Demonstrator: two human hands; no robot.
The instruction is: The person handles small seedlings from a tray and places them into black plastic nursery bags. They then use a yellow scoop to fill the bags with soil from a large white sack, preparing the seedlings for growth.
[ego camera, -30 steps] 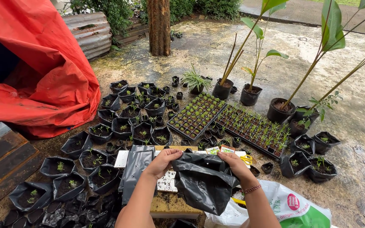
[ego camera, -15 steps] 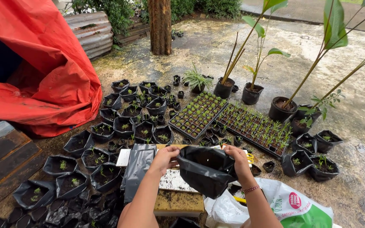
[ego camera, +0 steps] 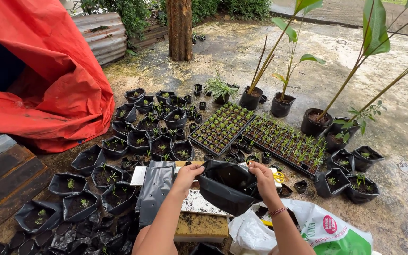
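Holding one black grow bag open, two hands beside two seedling trays.

Count of items on site

Two hands in view: left hand, right hand. One open black grow bag held between them. Two seedling trays. One red tarp. One white sack. One tree trunk. Filled black bags: too many for an exact tally.
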